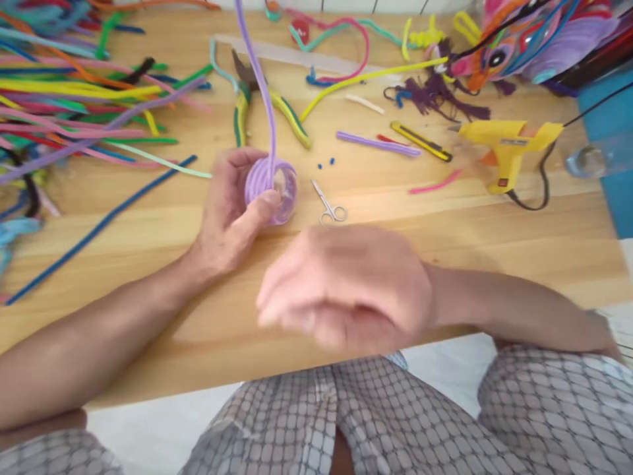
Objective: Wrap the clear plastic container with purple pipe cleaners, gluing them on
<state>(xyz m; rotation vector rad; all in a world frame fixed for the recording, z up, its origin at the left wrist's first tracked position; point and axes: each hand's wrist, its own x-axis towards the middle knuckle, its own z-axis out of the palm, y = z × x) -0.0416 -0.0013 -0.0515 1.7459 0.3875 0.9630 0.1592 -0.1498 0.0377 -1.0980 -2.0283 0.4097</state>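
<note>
My left hand (230,218) is closed around a small clear plastic cup or jar (287,204) lying on its side. Purple pipe cleaner (257,181) is wound in rows around it, and my thumb presses near the rim. A loose length of the purple pipe cleaner (262,86) rises from the winding and leaves the top of the view. My right hand (346,287), blurred by motion, hovers in front of the table's near side with its fingers curled together. Whatever it may hold is hidden. Small scissors (329,204) lie just beyond it.
Many coloured pipe cleaners (89,112) are heaped at left. Pliers (247,86) lie behind the cup. To the right are a yellow cutter knife (420,140), cut purple pieces (378,143), a yellow glue gun (509,145) with its cord, and a colourful figure (499,56).
</note>
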